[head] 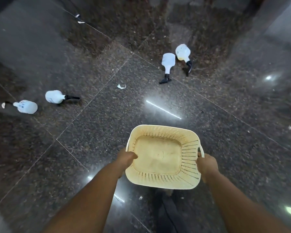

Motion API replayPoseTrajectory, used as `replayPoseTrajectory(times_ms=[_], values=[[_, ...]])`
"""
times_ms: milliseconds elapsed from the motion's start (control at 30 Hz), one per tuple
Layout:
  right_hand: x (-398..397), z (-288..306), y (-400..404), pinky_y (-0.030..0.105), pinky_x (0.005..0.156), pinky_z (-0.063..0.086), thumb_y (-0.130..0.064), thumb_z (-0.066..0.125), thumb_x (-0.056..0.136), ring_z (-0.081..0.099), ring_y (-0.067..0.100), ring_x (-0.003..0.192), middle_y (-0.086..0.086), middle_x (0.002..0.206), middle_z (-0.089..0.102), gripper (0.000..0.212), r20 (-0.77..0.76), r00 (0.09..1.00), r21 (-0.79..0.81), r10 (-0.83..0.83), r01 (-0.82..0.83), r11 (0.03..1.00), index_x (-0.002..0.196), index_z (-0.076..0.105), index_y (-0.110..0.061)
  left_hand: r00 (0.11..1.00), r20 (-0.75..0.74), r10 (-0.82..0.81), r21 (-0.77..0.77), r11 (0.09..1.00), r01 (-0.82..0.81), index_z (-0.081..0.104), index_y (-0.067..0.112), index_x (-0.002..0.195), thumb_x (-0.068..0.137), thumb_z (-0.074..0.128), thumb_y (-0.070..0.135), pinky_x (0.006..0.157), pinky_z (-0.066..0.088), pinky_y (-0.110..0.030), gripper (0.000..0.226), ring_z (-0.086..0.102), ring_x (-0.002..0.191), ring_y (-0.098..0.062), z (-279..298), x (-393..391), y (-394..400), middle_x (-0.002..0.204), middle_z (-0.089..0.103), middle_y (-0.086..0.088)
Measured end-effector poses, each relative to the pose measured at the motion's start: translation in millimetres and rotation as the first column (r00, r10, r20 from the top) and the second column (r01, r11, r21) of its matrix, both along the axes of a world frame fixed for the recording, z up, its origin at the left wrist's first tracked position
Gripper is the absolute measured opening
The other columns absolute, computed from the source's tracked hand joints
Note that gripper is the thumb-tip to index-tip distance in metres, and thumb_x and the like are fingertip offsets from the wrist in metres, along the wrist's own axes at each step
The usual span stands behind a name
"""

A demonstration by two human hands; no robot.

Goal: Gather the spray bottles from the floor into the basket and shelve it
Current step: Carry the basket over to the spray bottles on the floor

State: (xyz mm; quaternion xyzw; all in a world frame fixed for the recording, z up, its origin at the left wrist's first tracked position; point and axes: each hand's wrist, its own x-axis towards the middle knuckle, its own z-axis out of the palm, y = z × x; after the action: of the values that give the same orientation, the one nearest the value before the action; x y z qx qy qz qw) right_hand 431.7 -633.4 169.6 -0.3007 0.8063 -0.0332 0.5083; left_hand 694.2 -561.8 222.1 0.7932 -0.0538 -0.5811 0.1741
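Spray bottles lie scattered on the dark polished stone floor (pixel 91 132), four of them, all on their sides and none in the basket (pixel 188 180). Taking the basket as the centre of the clock, two bottles sit at about 12 o'clock: one bottle (pixel 168 62) with its black trigger pointing back toward the person, and a second bottle (pixel 183 52) just beside it on the right, their bodies touching or nearly so. Two more lie well apart from these at about 10 o'clock: a bottle (pixel 55 97) with its black nozzle pointing right, and farther left another bottle (pixel 26 106) with its neck pointing left. A small white paper scrap (pixel 121 86) rests between the two pairs. The cream perforated basket is empty and held above the floor at the lower middle of the view. The left hand (pixel 126 157) is closed over its left rim, thumb curled inside the wall; the right hand (pixel 207 165) is wrapped round the right-side handle.
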Motion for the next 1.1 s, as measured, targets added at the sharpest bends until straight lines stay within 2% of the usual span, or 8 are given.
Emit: replayPoseTrajectory(times_ms=[167,267,400,533,667,767,867,1100], values=[[51,12,-67,0.028,0.048,0.046,-0.002,0.043,0.086,0.059,0.021,0.06,0.006,0.068,0.063,0.028,-0.023,0.992,-0.005,0.125,-0.125,0.992,0.065,0.057,-0.015,0.999,0.026,0.025,0.009,1.0,-0.025,0.057,0.005,0.126,0.085,0.052,-0.003,0.082,0.05,-0.037,0.042,0.061,0.108,-0.036,6,45,-49,0.121,0.064,-0.02],[82,16,-102,0.026,0.051,0.045,-0.002,0.043,0.084,0.059,0.024,0.061,0.009,0.069,0.064,0.022,-0.023,0.986,-0.023,0.167,-0.168,0.986,0.076,0.064,-0.006,0.996,0.001,0.085,-0.024,0.996,-0.085,0.058,0.006,0.124,0.082,0.052,-0.006,0.08,0.05,-0.036,0.044,0.061,0.103,-0.034,9,74,-71,0.119,0.065,-0.021],[120,8,-140,0.034,0.06,0.049,0.0,0.042,0.081,0.063,0.031,0.07,0.016,0.078,0.067,0.024,-0.01,0.965,-0.024,0.262,-0.262,0.965,0.079,0.066,-0.004,0.99,-0.003,0.141,-0.035,0.989,-0.141,0.057,0.005,0.123,0.079,0.052,-0.01,0.082,0.047,-0.034,0.047,0.058,0.102,-0.032,-3,112,-96,0.121,0.064,-0.02],[157,-4,-177,0.031,0.057,0.047,-0.003,0.042,0.084,0.06,0.027,0.066,0.014,0.076,0.065,0.024,-0.015,0.954,-0.045,0.301,-0.301,0.952,0.082,0.066,-0.003,0.995,-0.034,0.095,-0.035,0.995,-0.096,0.055,0.002,0.124,0.075,0.051,-0.017,0.1,0.047,-0.048,0.052,0.056,0.116,-0.038,-25,150,-125,0.122,0.063,-0.022],[197,-10,-214,0.037,0.061,0.052,0.0,0.043,0.084,0.064,0.032,0.074,0.018,0.083,0.067,0.023,-0.054,0.94,-0.038,0.337,-0.339,0.94,0.09,0.064,-0.002,0.999,-0.002,0.05,-0.001,0.999,-0.05,0.054,-0.001,0.125,0.075,0.052,-0.017,0.1,0.047,-0.045,0.052,0.054,0.119,-0.037,-38,192,-155,0.124,0.061,-0.021],[225,-9,-234,0.036,0.057,0.053,0.001,0.043,0.084,0.064,0.03,0.072,0.014,0.081,0.067,0.022,-0.047,0.944,-0.014,0.326,-0.327,0.945,0.089,0.063,-0.006,1.0,0.001,-0.005,0.02,1.0,0.005,0.055,0.0,0.123,0.075,0.054,-0.015,0.095,0.049,-0.038,0.05,0.055,0.117,-0.036,-31,222,-170,0.123,0.062,-0.02],[252,-1,-255,0.027,0.049,0.045,0.003,0.044,0.084,0.06,0.023,0.065,0.008,0.072,0.062,0.021,-0.03,0.942,0.008,0.335,-0.335,0.942,0.08,0.061,-0.01,0.998,-0.036,-0.047,-0.006,0.999,0.047,0.054,0.001,0.125,0.075,0.054,-0.014,0.101,0.047,-0.048,0.052,0.054,0.118,-0.038,-24,254,-188,0.124,0.062,-0.022],[313,-17,-318,0.026,0.049,0.042,0.0,0.045,0.086,0.055,0.018,0.063,0.007,0.072,0.059,0.026,0.003,0.887,-0.043,0.461,-0.46,0.887,0.067,0.054,-0.015,1.0,-0.023,0.014,-0.088,0.996,-0.016,0.057,0.005,0.121,0.078,0.054,-0.012,0.095,0.049,-0.046,0.047,0.058,0.107,-0.032,-48,310,-240,0.122,0.063,-0.023]])
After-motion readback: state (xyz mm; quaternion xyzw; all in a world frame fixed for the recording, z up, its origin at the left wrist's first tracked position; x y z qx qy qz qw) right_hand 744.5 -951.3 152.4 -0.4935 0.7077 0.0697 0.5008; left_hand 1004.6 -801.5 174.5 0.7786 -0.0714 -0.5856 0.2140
